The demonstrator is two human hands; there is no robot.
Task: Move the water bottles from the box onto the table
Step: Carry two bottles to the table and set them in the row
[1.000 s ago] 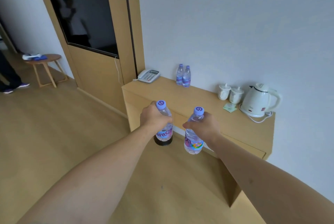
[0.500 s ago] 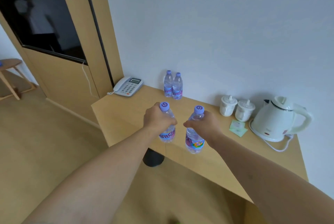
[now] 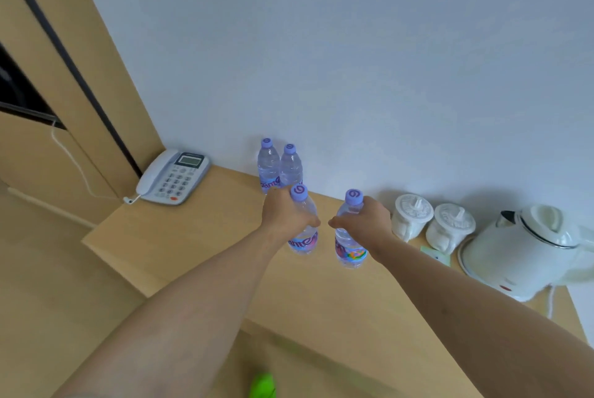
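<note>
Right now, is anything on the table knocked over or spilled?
No. The two bottles by the wall stand upright, as do both lidded cups and the kettle. The phone sits flat. The hands hold two more bottles upright. No spills show.

A hotel-style guest room. On the wooden table (image 3: 199,237) against the wall sit a desk telephone (image 3: 173,176) at ten o'clock, and lidded cups (image 3: 413,216) and an electric kettle (image 3: 527,249) at two o'clock.

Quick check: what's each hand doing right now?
Left hand: closed around a water bottle.
Right hand: closed around the other water bottle.
</note>
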